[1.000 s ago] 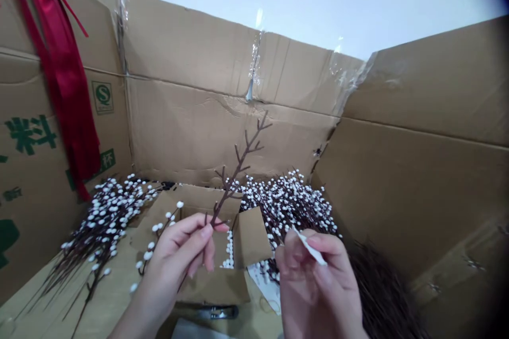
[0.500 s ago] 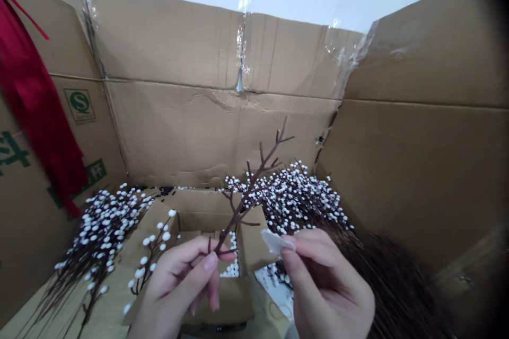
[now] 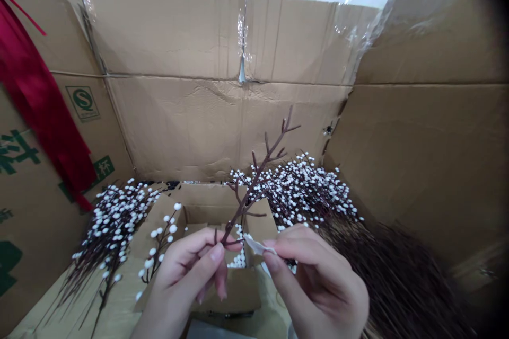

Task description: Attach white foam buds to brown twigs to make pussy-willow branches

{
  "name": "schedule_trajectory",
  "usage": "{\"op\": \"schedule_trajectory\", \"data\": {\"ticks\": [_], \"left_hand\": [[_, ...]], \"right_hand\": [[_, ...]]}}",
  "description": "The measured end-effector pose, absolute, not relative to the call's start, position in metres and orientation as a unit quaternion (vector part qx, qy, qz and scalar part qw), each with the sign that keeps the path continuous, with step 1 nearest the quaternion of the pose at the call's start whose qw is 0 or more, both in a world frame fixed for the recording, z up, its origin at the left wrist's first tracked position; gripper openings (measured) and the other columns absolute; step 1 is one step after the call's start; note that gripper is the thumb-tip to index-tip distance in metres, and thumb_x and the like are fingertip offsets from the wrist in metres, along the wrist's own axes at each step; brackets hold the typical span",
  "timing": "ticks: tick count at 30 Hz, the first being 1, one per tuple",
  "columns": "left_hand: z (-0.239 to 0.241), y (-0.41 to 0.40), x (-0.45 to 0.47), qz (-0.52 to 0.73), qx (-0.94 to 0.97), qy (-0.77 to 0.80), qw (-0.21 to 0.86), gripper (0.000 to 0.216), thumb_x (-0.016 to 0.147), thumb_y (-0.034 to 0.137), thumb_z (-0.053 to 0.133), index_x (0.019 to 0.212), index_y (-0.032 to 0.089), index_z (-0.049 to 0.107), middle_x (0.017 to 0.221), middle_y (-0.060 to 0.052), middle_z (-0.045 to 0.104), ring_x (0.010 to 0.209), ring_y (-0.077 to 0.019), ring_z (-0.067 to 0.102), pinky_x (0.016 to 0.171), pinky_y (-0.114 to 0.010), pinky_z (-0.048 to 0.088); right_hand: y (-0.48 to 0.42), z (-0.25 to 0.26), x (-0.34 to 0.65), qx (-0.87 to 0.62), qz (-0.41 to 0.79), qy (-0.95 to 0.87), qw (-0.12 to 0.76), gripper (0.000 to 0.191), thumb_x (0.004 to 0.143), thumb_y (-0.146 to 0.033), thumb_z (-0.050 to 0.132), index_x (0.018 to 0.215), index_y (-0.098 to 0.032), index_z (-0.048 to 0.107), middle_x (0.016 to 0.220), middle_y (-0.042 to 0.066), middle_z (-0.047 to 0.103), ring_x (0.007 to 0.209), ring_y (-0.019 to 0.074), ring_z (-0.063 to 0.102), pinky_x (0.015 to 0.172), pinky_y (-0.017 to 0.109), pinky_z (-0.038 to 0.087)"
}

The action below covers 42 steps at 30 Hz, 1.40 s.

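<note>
My left hand (image 3: pixel 191 270) pinches the lower part of a brown artificial twig (image 3: pixel 252 186), which slants up to the right with bare side shoots. Between the thumb and fingers of my right hand (image 3: pixel 318 275) is a small flat white piece (image 3: pixel 257 247), possibly paper or cloth. Its edge lies at the tip of a low side shoot; whether it touches cannot be told. Behind my hands stands an open cardboard box (image 3: pixel 222 196) with white foam berries (image 3: pixel 237 260) inside. A berry-covered twig (image 3: pixel 161 241) is just left of my left hand.
Bundles of white-berried branches lie at left (image 3: pixel 115 217) and at back right (image 3: pixel 306 185). A heap of bare brown stems (image 3: pixel 397 275) fills the right. Tall cardboard walls (image 3: pixel 178 122) surround the work area; red ribbon (image 3: pixel 47 100) hangs at left.
My right hand has moved left, bringing the white piece to the low side shoot of the twig. My left hand still grips the twig; the view has shifted slightly.
</note>
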<state>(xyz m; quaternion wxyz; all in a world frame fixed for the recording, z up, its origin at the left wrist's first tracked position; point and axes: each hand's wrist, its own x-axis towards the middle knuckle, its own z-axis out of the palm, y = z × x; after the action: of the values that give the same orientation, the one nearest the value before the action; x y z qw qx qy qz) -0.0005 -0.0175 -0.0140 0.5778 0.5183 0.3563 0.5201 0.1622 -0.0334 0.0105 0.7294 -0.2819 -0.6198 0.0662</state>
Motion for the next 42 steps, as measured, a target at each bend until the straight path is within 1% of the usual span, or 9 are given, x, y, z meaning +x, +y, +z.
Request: {"op": "schedule_trajectory", "data": {"ticks": [9,16,20,25,29,32,35,39,42], "left_hand": [[-0.009,-0.016,0.001,0.502,0.545,0.351,0.572,0.028,0.085,0.046,0.068,0.093,0.021,0.077,0.053,0.001,0.063,0.048,-0.0086,0.047,0.044,-0.017,0.031],[-0.001,-0.016,0.007,0.514,0.593,0.362,0.504,0.024,0.088,0.04,0.065,0.09,0.02,0.079,0.052,0.003,0.06,0.046,-0.0089,0.049,0.052,-0.019,0.043],[0.004,-0.018,0.009,0.508,0.603,0.37,0.491,0.023,0.087,0.037,0.064,0.089,0.019,0.079,0.05,0.004,0.058,0.043,-0.0083,0.045,0.052,-0.02,0.044],[0.003,-0.018,0.009,0.506,0.603,0.379,0.488,0.023,0.087,0.036,0.063,0.089,0.019,0.078,0.047,0.005,0.057,0.04,-0.0078,0.041,0.052,-0.02,0.045],[0.005,-0.017,0.01,0.495,0.629,0.39,0.455,0.022,0.087,0.034,0.061,0.086,0.02,0.078,0.048,0.003,0.059,0.044,-0.0099,0.051,0.049,-0.018,0.043],[0.009,-0.017,0.013,0.503,0.652,0.39,0.412,0.02,0.084,0.03,0.061,0.076,0.019,0.076,0.047,0.001,0.062,0.046,-0.0124,0.057,0.047,-0.019,0.043],[0.01,-0.018,0.016,0.508,0.665,0.392,0.384,0.019,0.083,0.028,0.061,0.07,0.019,0.073,0.047,0.001,0.064,0.044,-0.0135,0.059,0.044,-0.019,0.044],[0.008,-0.018,0.017,0.505,0.677,0.387,0.37,0.019,0.084,0.028,0.061,0.071,0.02,0.072,0.05,0.001,0.066,0.045,-0.0136,0.061,0.046,-0.019,0.046],[0.006,-0.018,0.016,0.495,0.698,0.386,0.345,0.026,0.086,0.028,0.061,0.062,0.02,0.068,0.049,0.001,0.064,0.045,-0.0126,0.059,0.048,-0.019,0.045]], "right_hand": [[-0.032,0.011,0.161,-0.289,0.066,-0.61,0.735,0.026,0.072,0.003,0.067,0.079,-0.021,0.073,0.064,0.0,0.073,0.054,0.0128,0.062,0.047,0.022,0.051],[-0.031,0.01,0.159,-0.297,0.079,-0.608,0.732,0.024,0.072,0.001,0.068,0.079,-0.021,0.073,0.064,-0.001,0.072,0.054,0.0119,0.063,0.048,0.021,0.051],[-0.031,0.008,0.161,-0.299,0.083,-0.607,0.732,0.025,0.073,0.001,0.068,0.081,-0.022,0.074,0.066,-0.001,0.072,0.056,0.0127,0.063,0.047,0.022,0.051],[-0.034,-0.002,0.167,-0.289,0.032,-0.558,0.777,0.033,0.075,0.003,0.066,0.09,-0.024,0.075,0.068,-0.002,0.071,0.06,0.0152,0.062,0.047,0.026,0.048],[-0.036,-0.006,0.168,-0.302,-0.005,-0.561,0.771,0.037,0.074,0.004,0.067,0.096,-0.024,0.075,0.073,0.0,0.071,0.065,0.0174,0.063,0.05,0.029,0.046],[-0.035,-0.004,0.165,-0.292,-0.034,-0.591,0.751,0.039,0.073,0.007,0.067,0.098,-0.023,0.073,0.072,-0.001,0.071,0.062,0.016,0.062,0.053,0.03,0.047],[-0.034,0.0,0.162,-0.285,-0.035,-0.609,0.739,0.04,0.074,0.008,0.065,0.098,-0.023,0.072,0.071,-0.001,0.072,0.058,0.0148,0.061,0.052,0.029,0.047],[-0.033,0.005,0.162,-0.286,-0.035,-0.624,0.726,0.036,0.074,0.006,0.064,0.094,-0.022,0.071,0.068,-0.001,0.071,0.055,0.0136,0.061,0.049,0.027,0.047],[-0.032,0.007,0.161,-0.283,-0.03,-0.629,0.724,0.033,0.074,0.006,0.065,0.093,-0.021,0.072,0.068,-0.002,0.071,0.054,0.0124,0.061,0.049,0.026,0.048]]}}
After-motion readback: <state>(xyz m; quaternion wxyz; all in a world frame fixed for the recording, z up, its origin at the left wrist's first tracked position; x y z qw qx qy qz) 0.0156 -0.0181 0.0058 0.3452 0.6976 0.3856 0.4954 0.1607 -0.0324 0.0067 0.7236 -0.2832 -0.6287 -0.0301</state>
